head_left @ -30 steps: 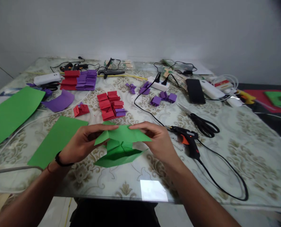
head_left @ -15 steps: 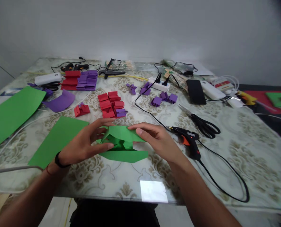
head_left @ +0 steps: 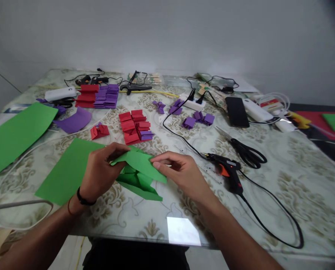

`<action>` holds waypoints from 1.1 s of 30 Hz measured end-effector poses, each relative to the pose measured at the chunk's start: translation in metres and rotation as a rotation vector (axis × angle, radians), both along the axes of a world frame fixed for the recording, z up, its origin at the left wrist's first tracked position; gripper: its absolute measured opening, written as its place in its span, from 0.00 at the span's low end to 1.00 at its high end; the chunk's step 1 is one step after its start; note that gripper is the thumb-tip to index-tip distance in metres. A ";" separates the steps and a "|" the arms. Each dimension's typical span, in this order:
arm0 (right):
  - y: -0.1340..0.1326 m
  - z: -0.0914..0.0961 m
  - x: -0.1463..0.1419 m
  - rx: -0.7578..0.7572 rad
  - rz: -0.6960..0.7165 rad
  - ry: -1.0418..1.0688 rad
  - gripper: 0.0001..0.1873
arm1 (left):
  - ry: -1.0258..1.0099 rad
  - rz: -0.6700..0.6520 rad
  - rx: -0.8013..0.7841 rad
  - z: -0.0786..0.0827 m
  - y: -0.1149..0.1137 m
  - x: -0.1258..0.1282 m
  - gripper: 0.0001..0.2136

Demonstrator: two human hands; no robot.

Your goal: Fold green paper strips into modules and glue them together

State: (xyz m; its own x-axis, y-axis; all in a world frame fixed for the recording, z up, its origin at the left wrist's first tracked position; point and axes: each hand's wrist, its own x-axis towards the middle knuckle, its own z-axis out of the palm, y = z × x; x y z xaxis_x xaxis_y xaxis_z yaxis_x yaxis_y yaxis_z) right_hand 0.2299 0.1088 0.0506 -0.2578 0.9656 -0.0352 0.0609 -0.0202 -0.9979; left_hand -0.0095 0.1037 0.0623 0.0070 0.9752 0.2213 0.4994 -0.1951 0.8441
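Note:
Both my hands work a folded green paper piece [head_left: 139, 173] near the front edge of the patterned glass table [head_left: 282, 180]. My left hand [head_left: 102, 168] grips its left side, fingers curled over the top flap. From the right, my right hand [head_left: 178, 172] pinches the flap's edge between thumb and fingertips. The paper lies low on the table, its lower folds spread toward me.
Flat green sheets [head_left: 68, 170] [head_left: 15, 135] lie to the left. Stacks of folded red [head_left: 133, 125] and purple pieces [head_left: 108, 95] sit behind. A black-and-orange glue gun [head_left: 226, 170] with its cord and scissors [head_left: 245, 150] lie right. A power strip, a phone [head_left: 236, 111] and cables are at the back.
The green paper came down from a raised, spread hold to lie low on the table and turned. Both hands shifted closer together over its top flap.

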 end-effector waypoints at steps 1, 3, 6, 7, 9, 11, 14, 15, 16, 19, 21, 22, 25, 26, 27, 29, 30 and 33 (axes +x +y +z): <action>-0.001 0.000 -0.001 0.000 0.004 0.002 0.10 | -0.025 0.004 0.006 0.001 -0.001 0.001 0.12; -0.001 0.000 -0.003 0.006 0.006 0.008 0.09 | -0.051 0.027 0.040 0.003 -0.003 0.004 0.13; -0.002 0.000 -0.007 0.020 -0.024 0.063 0.09 | -0.002 0.061 0.133 0.004 -0.006 0.006 0.14; -0.002 -0.001 -0.008 0.020 -0.037 0.095 0.10 | 0.030 0.064 0.169 0.004 -0.006 0.006 0.15; -0.002 -0.002 -0.007 0.012 -0.049 0.155 0.13 | 0.082 0.040 0.241 0.004 -0.005 0.004 0.17; -0.001 -0.004 -0.005 0.006 -0.052 0.187 0.14 | 0.098 -0.057 0.294 0.004 -0.002 -0.001 0.20; 0.002 -0.004 0.002 -0.006 -0.060 0.210 0.14 | 0.044 -0.269 0.298 0.005 0.004 -0.011 0.20; 0.003 -0.004 0.005 -0.011 -0.067 0.217 0.14 | 0.017 -0.327 0.277 0.006 0.006 -0.015 0.19; 0.004 -0.004 0.007 -0.015 -0.075 0.222 0.14 | -0.013 -0.376 0.245 0.007 0.007 -0.018 0.18; 0.006 -0.003 0.013 -0.026 -0.108 0.218 0.15 | -0.123 -0.509 0.097 0.011 0.007 -0.025 0.17; 0.007 -0.002 0.014 -0.024 -0.125 0.191 0.15 | -0.184 -0.555 0.020 0.014 0.007 -0.025 0.17; 0.007 -0.002 0.015 -0.019 -0.130 0.173 0.14 | -0.197 -0.540 -0.004 0.015 0.006 -0.024 0.16; 0.007 -0.001 0.014 0.013 -0.128 0.111 0.13 | -0.223 -0.347 -0.089 0.014 0.007 -0.015 0.09; 0.007 -0.001 0.014 0.025 -0.125 0.091 0.13 | -0.252 -0.271 -0.132 0.013 0.007 -0.011 0.08; 0.007 -0.001 0.013 0.037 -0.122 0.071 0.12 | -0.292 -0.215 -0.176 0.011 0.007 -0.008 0.10; 0.007 0.000 0.012 0.059 -0.120 0.034 0.12 | -0.338 -0.168 -0.272 0.008 0.008 -0.003 0.14; 0.007 0.001 0.011 0.067 -0.121 0.018 0.11 | -0.338 -0.163 -0.310 0.007 0.008 -0.002 0.14; 0.006 0.001 0.010 0.081 -0.112 -0.011 0.10 | -0.286 -0.140 -0.338 0.005 0.009 -0.001 0.14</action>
